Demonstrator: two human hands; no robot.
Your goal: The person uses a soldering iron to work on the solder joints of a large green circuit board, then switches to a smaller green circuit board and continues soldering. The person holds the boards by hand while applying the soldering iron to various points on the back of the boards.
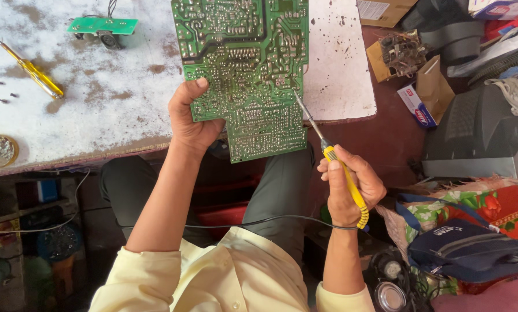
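Both hands are raised, the left hand [191, 118] gripping with thumb up, the right hand [349, 186] fisted.

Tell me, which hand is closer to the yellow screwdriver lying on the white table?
The left hand. It grips the green circuit board, to the right of the yellow screwdriver. The right hand, holding the soldering iron, is farther right.

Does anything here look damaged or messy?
Yes. The white tabletop is worn and stained with brown patches. Small dark bits lie scattered near the yellow screwdriver. The circuit board shows no obvious damage.
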